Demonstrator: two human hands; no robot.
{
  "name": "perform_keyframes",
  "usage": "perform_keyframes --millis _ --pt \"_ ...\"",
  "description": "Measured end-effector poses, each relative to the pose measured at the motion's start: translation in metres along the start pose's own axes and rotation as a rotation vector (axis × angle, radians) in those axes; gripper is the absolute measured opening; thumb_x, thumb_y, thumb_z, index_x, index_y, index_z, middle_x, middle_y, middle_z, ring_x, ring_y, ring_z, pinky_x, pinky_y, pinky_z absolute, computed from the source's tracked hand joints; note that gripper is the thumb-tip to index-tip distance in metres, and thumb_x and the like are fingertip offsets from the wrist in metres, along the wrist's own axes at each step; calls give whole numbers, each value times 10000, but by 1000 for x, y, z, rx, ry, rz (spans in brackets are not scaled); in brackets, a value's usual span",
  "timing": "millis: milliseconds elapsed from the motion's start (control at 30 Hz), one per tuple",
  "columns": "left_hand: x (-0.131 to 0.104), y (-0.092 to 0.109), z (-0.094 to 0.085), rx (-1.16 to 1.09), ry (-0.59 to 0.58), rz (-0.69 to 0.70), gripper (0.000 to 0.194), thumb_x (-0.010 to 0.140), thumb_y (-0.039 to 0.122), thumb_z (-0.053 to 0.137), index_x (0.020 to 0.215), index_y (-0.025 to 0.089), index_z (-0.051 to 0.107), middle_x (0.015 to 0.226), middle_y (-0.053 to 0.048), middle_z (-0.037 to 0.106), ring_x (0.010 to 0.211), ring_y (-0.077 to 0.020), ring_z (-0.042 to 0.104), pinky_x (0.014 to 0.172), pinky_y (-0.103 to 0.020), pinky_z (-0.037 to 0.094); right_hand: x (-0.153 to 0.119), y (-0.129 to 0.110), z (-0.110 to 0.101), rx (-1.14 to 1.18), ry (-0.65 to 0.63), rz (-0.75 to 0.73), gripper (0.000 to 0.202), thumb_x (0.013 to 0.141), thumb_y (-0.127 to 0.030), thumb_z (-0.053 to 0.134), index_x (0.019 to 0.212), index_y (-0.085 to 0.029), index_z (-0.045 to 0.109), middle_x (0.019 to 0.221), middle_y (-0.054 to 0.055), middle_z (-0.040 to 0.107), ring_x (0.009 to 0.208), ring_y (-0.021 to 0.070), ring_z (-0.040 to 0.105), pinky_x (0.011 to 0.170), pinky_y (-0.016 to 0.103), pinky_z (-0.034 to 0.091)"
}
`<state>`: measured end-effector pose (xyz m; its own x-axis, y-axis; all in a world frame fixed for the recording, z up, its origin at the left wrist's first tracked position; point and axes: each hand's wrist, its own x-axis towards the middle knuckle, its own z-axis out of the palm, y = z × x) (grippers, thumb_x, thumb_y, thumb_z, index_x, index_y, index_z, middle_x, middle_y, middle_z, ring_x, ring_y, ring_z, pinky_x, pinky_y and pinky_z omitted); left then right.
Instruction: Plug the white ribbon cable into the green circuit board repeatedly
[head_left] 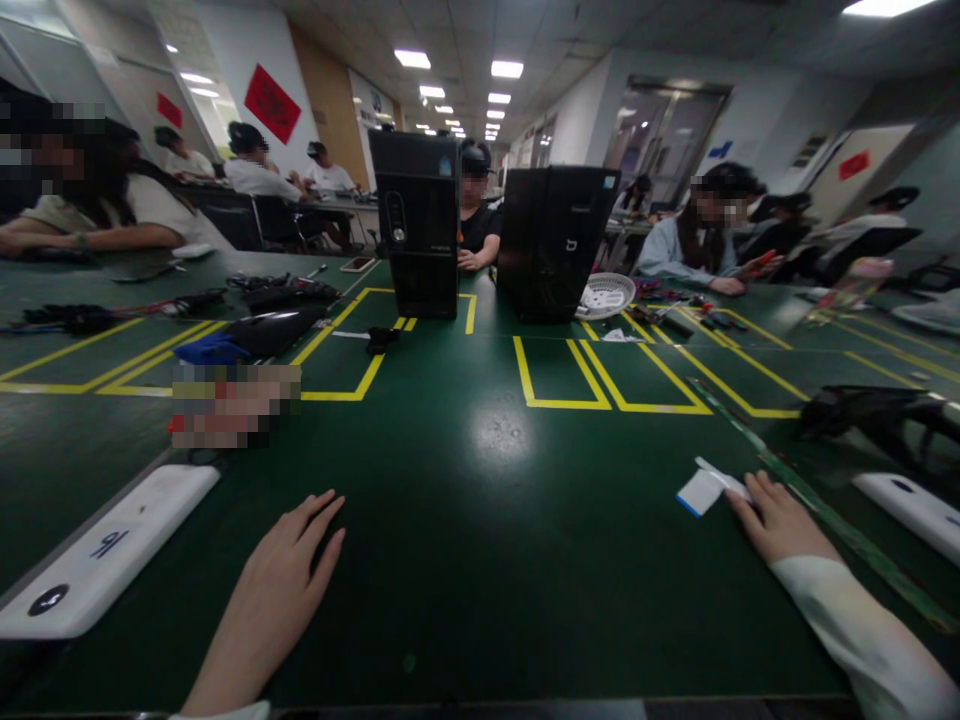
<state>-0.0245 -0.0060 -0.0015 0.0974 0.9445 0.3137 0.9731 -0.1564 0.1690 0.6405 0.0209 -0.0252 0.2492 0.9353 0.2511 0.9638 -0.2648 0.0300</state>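
Observation:
My left hand (289, 565) lies palm down over the green tabletop, fingers stretched out and thumb apart, with nothing in it. Farther right, my right hand (784, 520) rests on the table with loosely spread fingers. Its thumb and index fingertips meet the near end of a small white folded strip (703, 492) with a blue edge, which looks like a flat ribbon cable. The strip lies on the tabletop, and part of its right end is hidden by the fingers. I cannot make out a firm grip on it.
Two black computer towers (420, 225) stand across the table, with a person behind them. White elongated devices (112, 550) lie at both sides. Dark cables (277, 295) and a blue cloth-like item (211, 350) are at left, a white basket (609, 294) at right. Yellow tape (562, 404) marks the table.

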Motion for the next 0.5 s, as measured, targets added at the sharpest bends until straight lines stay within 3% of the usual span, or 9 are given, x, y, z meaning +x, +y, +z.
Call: perform_keyframes --millis 167,367,500 --pt "0 0 1 11 1 5 553 925 499 350 1295 156 577 1343 -151 574 1229 -321 545 1027 -523 441 -5 -56 -5 123 -11 -190 691 934 -530 266 1387 -54 481 1456 199 436 1345 325 414 1098 498 364" --pt "0 0 1 13 15 21 556 932 494 342 1296 144 573 1346 -155 565 1223 -314 546 1039 -512 431 -10 -151 -25 193 8 -522 625 965 -533 301 1383 -118 508 1477 176 414 1365 308 388 1093 512 368" --pt "1 0 2 -2 26 28 545 933 488 339 1277 145 588 1341 -153 571 1218 -309 550 1037 -502 436 -17 -220 -42 216 -57 -640 574 970 -480 352 1415 -138 473 1503 166 375 1389 307 345 1103 524 337"
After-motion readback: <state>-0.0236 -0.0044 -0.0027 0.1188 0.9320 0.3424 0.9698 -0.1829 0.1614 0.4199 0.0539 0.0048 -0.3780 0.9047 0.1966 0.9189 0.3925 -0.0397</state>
